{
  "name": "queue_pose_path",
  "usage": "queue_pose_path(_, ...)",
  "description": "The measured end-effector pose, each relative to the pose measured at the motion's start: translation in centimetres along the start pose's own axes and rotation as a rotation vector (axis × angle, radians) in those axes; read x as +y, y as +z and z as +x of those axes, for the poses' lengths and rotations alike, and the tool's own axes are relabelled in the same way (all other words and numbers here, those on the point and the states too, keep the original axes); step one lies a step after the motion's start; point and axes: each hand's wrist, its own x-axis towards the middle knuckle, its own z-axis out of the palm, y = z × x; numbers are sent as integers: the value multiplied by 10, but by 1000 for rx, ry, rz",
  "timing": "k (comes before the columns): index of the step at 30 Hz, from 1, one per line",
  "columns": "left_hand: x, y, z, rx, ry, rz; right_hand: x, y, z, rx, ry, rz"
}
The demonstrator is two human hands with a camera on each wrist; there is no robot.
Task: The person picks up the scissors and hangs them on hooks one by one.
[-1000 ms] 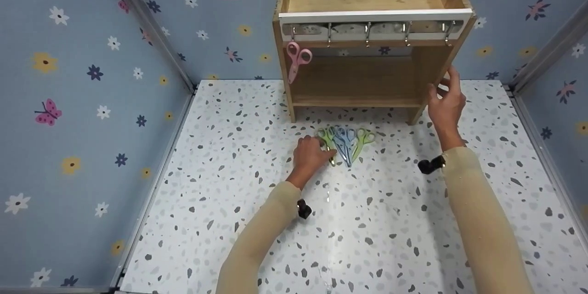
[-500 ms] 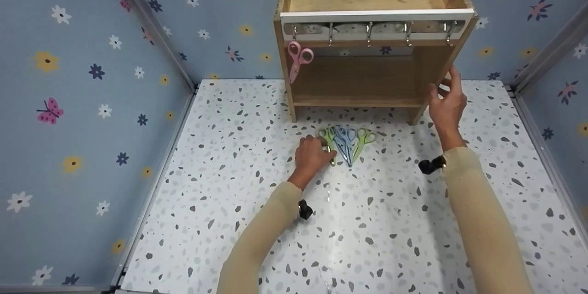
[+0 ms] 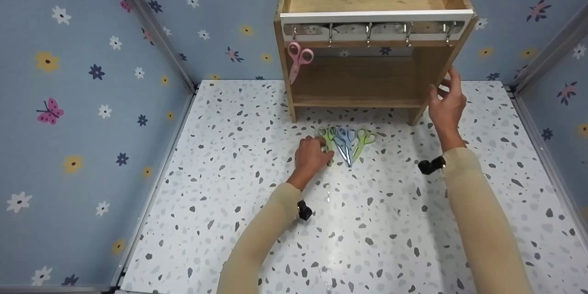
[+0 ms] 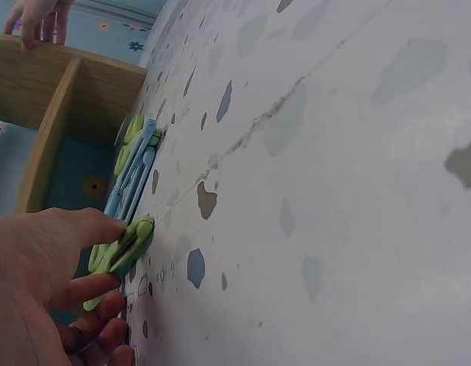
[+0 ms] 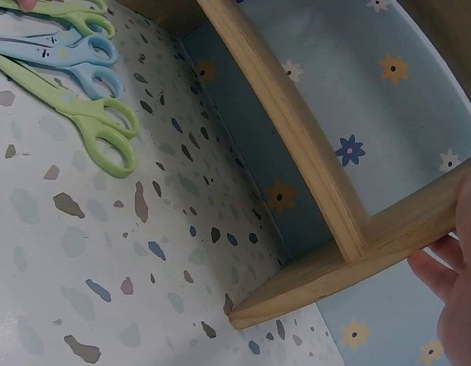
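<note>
Pick-up stage. The left hand [image 3: 311, 156] has its grip closing on the leftmost green scissors [image 4: 123, 250], thumb on the handle, scissors flat on the bench [image 3: 367, 220]. Just right of that grip lie blue scissors [image 3: 343, 140] and another green pair [image 3: 364, 140]. The right hand [image 3: 446, 103] grasps the wooden rack [image 3: 367, 82] by its side panel. Judged next: lift and hang on a free hook [image 3: 368, 32] beside the pink scissors [image 3: 297, 59].

We see a desk [image 3: 367, 239] with a white top speckled in grey and dark terrazzo flecks. Blue walls [image 3: 82, 101] printed with flowers and pink butterflies close it in on three sides, with metal strips [image 3: 151, 23] running down the corners. The light is even and soft.
</note>
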Motion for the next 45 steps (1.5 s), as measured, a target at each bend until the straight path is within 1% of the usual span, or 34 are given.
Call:
queue_pose_path(6, -3, 1, 2, -3, -1, -26, -1, -1, 1, -11, 19, 7)
queue_pose_path(10, -25, 22, 21, 17, 37, -78, 0, -1, 1, -9, 17, 1)
queue_pose_path(11, -28, 23, 23, 26, 50, -83, 0, -1, 1, -9, 18, 1)
queue_pose_path(13, -37, 31, 31, 50, 77, -112, -1, -1, 1, -11, 23, 2)
queue_pose_path(15, -35, 28, 30, 54, 78, -118, -1, -1, 1, -14, 28, 9)
queue_pose_path(17, -27, 18, 23, 46, 60, -146, -1, -1, 1, -7, 18, 12)
queue_pose_path(18, -25, 17, 23, 38, 47, -163, -1, -1, 1, -2, 10, 12)
queue_pose_path(22, -11, -1, 10, 4, -1, -176, 1, -1, 0, 23, -28, 5)
queue_pose_path(27, -9, -2, 7, 15, -3, -167, 2, -1, 0, 20, -32, 6)
queue_pose_path(36, -10, -4, 5, -2, -7, -217, 1, -1, 0, 8, -10, 3)
queue_pose_path(45, -10, -6, 3, -3, -22, -235, 0, -1, 0, -1, 4, 11)
